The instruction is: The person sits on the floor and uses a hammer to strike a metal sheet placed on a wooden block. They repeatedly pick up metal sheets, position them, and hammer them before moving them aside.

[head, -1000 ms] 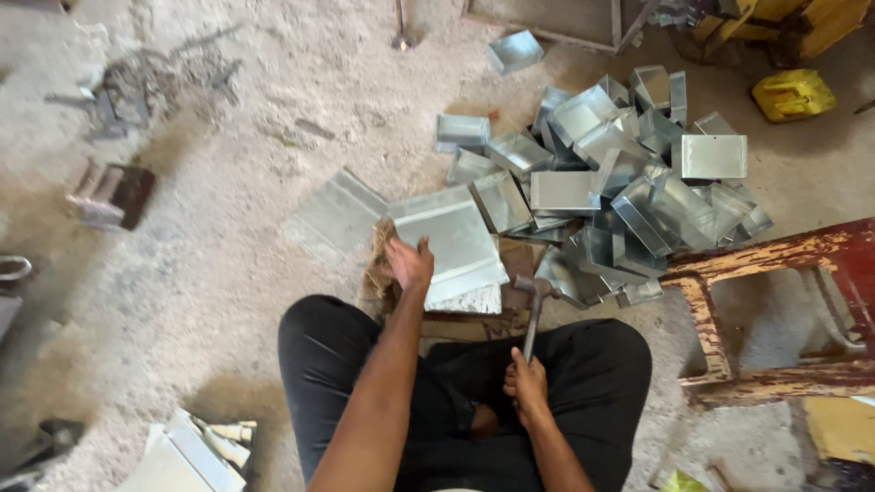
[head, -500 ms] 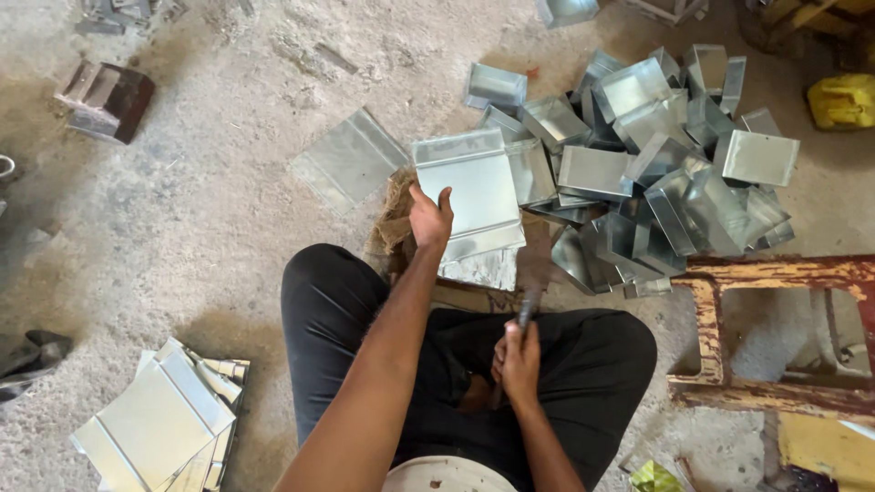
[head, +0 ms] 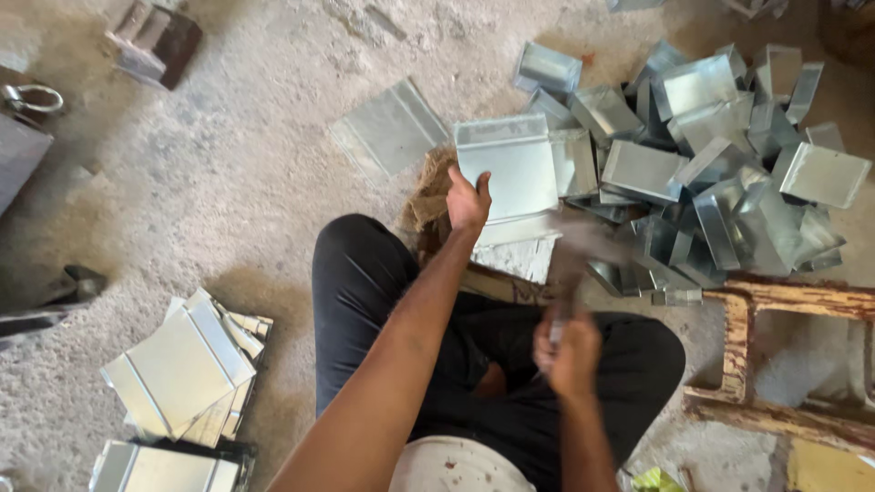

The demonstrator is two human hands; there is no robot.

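Person seated on the concrete floor [head: 228, 182], legs in black trousers, looking down at the work.

Left hand [head: 468, 202]: fingers spread flat, pressing on the near left edge of a flat metal sheet [head: 510, 169] with a folded lip along its far side. The sheet rests on a wooden block [head: 510, 273] with a scrap of burlap [head: 428, 196] beneath its left corner. Half a second ago the hand sat in much the same spot on the sheet; the hold-down has not shifted.

Right hand [head: 567, 351]: closed around the handle of a hammer [head: 570, 264]. The hammer now shows as a motion-blurred streak reaching toward the sheet's near edge (in the two earlier frames it hung low and sharp between the knees), so a swing is under way; judged as a strike on the sheet's near edge, though contact cannot be made out.

Surroundings: heap of folded metal channel pieces [head: 711, 164] to the right of the sheet; one loose sheet [head: 387, 128] to its left; stack of finished-looking sheets [head: 182, 374] by the left thigh; worn wooden stool frame [head: 784, 355] at right.
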